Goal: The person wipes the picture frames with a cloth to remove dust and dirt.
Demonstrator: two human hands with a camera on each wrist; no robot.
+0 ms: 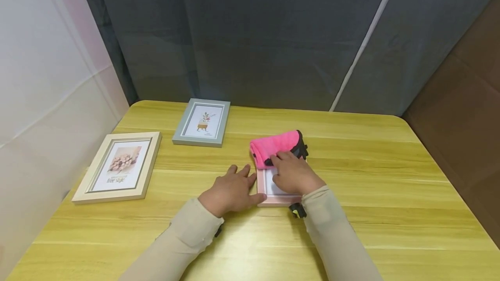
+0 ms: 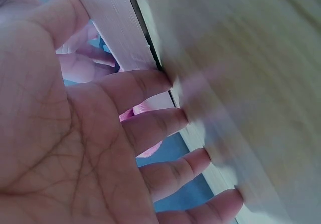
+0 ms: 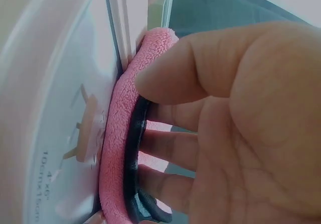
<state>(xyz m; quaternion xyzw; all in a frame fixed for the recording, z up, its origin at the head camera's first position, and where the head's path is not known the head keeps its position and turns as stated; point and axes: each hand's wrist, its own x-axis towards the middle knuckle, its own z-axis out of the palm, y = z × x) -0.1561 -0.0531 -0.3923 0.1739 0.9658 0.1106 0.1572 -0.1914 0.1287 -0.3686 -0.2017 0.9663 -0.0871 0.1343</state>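
A pink-rimmed picture frame [image 1: 273, 201] lies flat on the table before me. Its printed insert [image 3: 55, 128] shows part of a drawing and size lettering in the right wrist view. Across the far part of this frame lies a folded pink fluffy cloth [image 1: 273, 145] with black trim. My right hand [image 1: 295, 173] holds the cloth against the frame, thumb on the pink pile and fingers at the trim; the fingertips are partly hidden. My left hand [image 1: 233, 191] has its fingers spread beside the frame's left side, fingertips on the table, thumb touching the near left corner.
A cream picture frame [image 1: 152, 159] lies at the left of the wooden table [image 1: 371, 164], and a grey-blue picture frame [image 1: 197, 141] lies farther back. Dark curtain [image 1: 254, 42] hangs behind the table's back edge; a white sheet [image 1: 50, 55] hangs at the left.
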